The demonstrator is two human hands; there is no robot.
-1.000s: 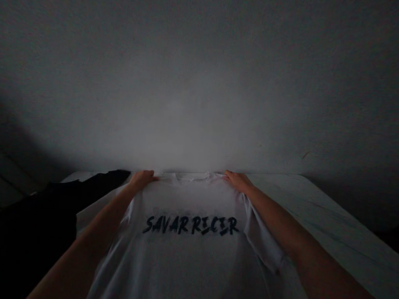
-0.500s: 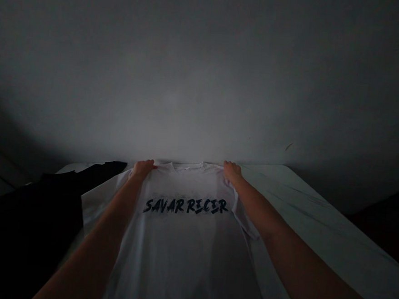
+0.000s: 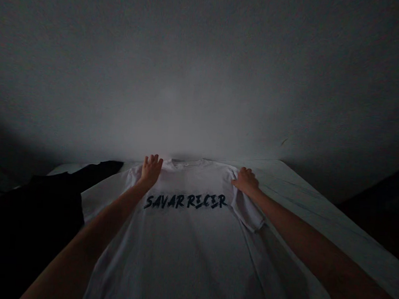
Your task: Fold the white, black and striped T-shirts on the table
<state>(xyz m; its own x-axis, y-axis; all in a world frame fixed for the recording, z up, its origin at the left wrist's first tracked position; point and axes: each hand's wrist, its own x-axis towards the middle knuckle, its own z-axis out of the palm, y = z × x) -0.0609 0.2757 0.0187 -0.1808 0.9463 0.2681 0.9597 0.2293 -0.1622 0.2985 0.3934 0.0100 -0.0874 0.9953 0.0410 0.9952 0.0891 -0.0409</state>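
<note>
A white T-shirt with dark brush-style lettering lies spread over a pale surface, its collar toward the wall and its hem running out of view below me. My left hand rests on the shirt beside the collar, its fingers somewhat apart and not wrapped round the cloth. On the other side, my right hand is closed on the fabric at the shoulder, where the sleeve folds downward. The light is dim, so fine detail of the fingers is hard to see.
Dark cloth lies along the left of the pale surface, partly under the shirt's left sleeve. A grey wall rises right behind the far edge. At the far right is a dark area.
My left hand has let go of the left shoulder and moved inward toward the collar, its fingers loosened. My right hand has shifted right and slightly down along the shoulder toward the sleeve.
</note>
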